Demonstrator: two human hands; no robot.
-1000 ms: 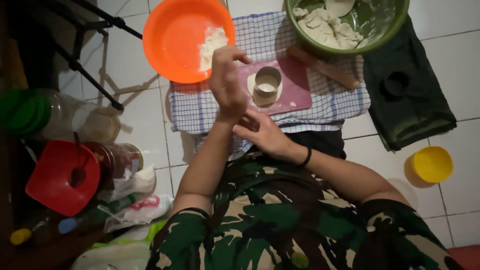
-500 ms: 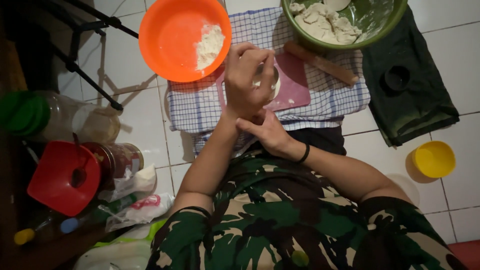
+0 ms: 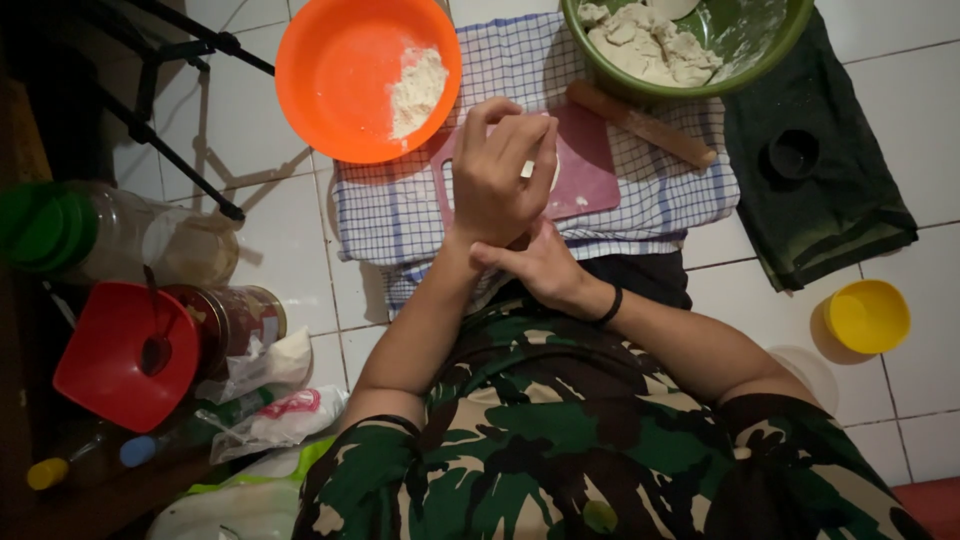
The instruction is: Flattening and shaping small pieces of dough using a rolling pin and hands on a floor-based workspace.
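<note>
Right hand: the right hand (image 3: 545, 268) sits lowest, just under the other wrist, fingers curled loosely; whether its grip holds anything I cannot tell.
Left hand: the left hand (image 3: 500, 175) is raised over the pink board (image 3: 590, 170), its grip clenched around a pale piece of dough (image 3: 527, 169) that only peeks out between the fingers.
Board and cloth: the board lies on a blue checked cloth (image 3: 400, 215) spread on the tiled floor (image 3: 290, 260).
Risk: the dough looks soft, so I judge it could stick to the fingers or tear if squeezed hard; a dropped piece would land on the board or the cloth.
Rolling pin: a wooden rolling pin (image 3: 640, 123) lies slantwise at the board's far corner, near enough to be knocked by a reaching hand.
Orange bowl: an orange bowl (image 3: 330, 90) with a heap of flour (image 3: 417, 90) stands beyond the left hand, partly on the cloth.
Green bowl: a green bowl (image 3: 775, 45) of dough lumps stands farthest, to the right.
Clutter: jars, a red funnel (image 3: 125, 355) and plastic bags crowd the left side; a dark towel (image 3: 830, 190) and a yellow cup (image 3: 868, 316) lie to the right.
</note>
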